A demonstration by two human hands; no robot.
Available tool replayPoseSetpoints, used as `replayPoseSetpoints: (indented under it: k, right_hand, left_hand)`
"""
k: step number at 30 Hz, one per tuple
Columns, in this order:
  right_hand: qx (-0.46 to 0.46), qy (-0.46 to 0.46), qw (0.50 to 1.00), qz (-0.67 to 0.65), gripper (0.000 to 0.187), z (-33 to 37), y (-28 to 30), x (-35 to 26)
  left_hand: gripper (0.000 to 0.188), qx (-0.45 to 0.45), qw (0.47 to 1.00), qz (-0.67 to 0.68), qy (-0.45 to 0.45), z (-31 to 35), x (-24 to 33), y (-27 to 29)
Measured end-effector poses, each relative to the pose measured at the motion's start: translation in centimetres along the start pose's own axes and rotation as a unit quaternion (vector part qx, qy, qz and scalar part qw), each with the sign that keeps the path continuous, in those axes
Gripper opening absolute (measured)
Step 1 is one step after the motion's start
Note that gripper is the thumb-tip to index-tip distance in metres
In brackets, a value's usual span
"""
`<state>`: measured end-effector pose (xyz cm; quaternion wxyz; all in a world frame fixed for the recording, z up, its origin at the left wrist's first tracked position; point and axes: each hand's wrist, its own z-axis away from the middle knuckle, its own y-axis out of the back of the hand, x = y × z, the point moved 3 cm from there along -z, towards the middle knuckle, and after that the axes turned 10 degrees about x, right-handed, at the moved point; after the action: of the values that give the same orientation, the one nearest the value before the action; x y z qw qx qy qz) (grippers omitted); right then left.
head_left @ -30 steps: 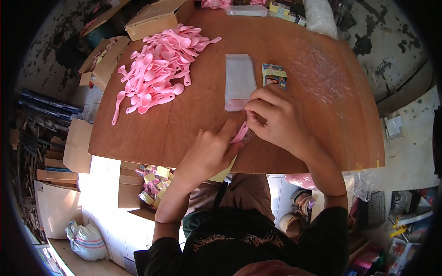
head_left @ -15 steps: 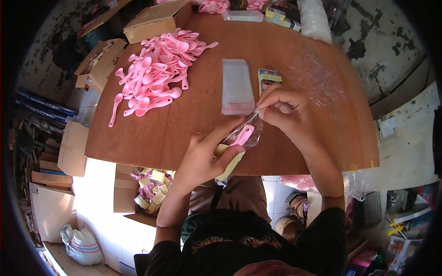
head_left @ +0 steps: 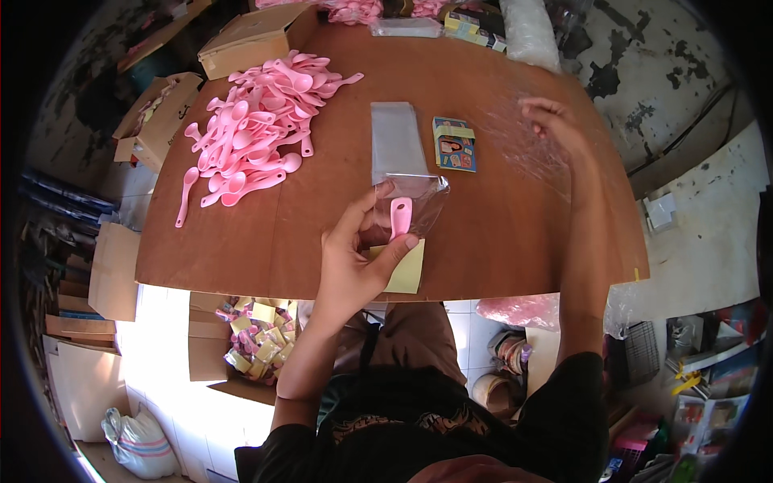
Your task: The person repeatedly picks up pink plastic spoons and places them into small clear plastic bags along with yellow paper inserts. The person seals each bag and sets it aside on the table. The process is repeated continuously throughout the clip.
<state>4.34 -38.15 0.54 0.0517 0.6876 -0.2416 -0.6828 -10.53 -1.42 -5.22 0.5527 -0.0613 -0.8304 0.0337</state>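
Note:
My left hand (head_left: 362,249) is closed on a clear plastic bag (head_left: 431,201) near the table's front edge, thumb on top. Inside the bag a pink spoon (head_left: 400,217) shows its handle with a hole at the end. A pale yellow card (head_left: 408,270) sits at the bag's lower part, partly covered by my thumb. My right hand (head_left: 555,129) is raised at the right over a loose heap of thin clear strips (head_left: 515,149); its fingers are loosely bent and apart, with nothing visible in them. A stack of flat clear bags (head_left: 396,137) lies just beyond the held bag.
A large heap of pink spoons (head_left: 258,129) covers the table's left side. A banded bundle of printed cards (head_left: 455,145) lies right of the bag stack. Cardboard boxes (head_left: 258,40) stand at the far left. Below the table edge, an open carton (head_left: 259,338) holds packed pieces.
My right hand has let go of the bag's open end and moved right and away, over the strips. My left hand has kept the bag and turned it more upright.

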Motion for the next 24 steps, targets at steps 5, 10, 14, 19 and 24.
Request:
replayPoseSetpoints:
  k: [5, 10, 14, 19, 24]
  right_hand:
    - [0.29, 0.19, 0.891, 0.292, 0.027, 0.9, -0.5, 1.8]
    - [-0.063, 0.181, 0.974, -0.118, 0.029, 11.5, -8.8, -6.1]
    - [-0.179, 0.198, 0.952, -0.148, 0.028, 16.6, -13.3, -8.4]
    - [-0.077, 0.285, 0.943, -0.152, 0.014, 16.6, -13.9, -11.0]
    - [0.003, 0.439, 0.896, -0.071, 0.01, 15.2, -13.5, -12.5]
  left_hand:
    - [0.064, 0.022, 0.998, 0.024, 0.056, -0.3, 0.0, 0.2]
    - [0.06, 0.025, 0.998, 0.048, 0.022, -0.8, -0.3, -0.6]
    - [0.067, 0.021, 0.997, 0.066, 0.03, -1.0, -0.7, -1.4]
    - [0.08, 0.029, 0.999, 0.03, -0.024, -1.3, 0.1, -0.7]
    - [0.089, 0.055, 0.992, -0.023, -0.109, -2.1, 0.5, 1.3]
